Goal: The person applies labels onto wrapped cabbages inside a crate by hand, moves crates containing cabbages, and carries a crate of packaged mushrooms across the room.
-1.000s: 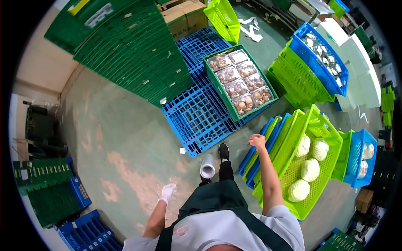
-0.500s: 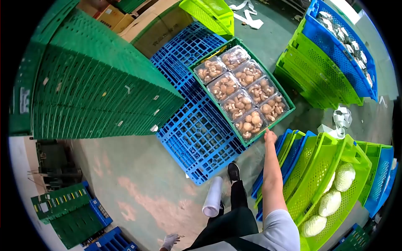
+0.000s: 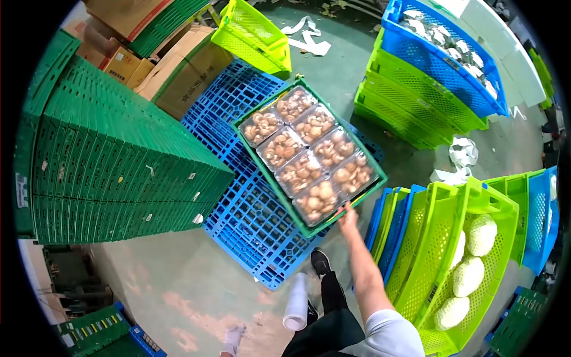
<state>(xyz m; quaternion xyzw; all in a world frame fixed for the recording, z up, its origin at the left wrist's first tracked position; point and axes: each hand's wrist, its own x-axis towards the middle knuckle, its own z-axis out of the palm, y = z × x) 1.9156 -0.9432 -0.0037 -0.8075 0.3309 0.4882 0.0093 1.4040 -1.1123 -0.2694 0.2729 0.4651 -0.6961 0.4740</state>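
Note:
My right hand [image 3: 348,219] grips the near end of a green plastic crate [image 3: 370,185], its fingers at the rim. Clear plastic boxes of brown mushrooms [image 3: 299,172] fill the crate in two rows. Beneath it is a blue plastic pallet [image 3: 247,217], partly covered. My left hand [image 3: 234,334], in a whitish glove, hangs low at the bottom, away from the crate; its fingers are blurred. Nearest to it, a white roll [image 3: 295,303] stands on the floor beside my shoe.
Stacked green crates [image 3: 125,154] rise on the left. Lime crates [image 3: 410,107] topped by a blue crate [image 3: 443,56] stand at back right. A lime crate [image 3: 425,262] with pale, net-wrapped round produce [image 3: 468,276] is close on my right. White strips [image 3: 309,38] litter the floor.
The mushroom crate has shifted left over the pallet, with my right hand still on its near end. My left hand has moved slightly left and up, and the view has turned.

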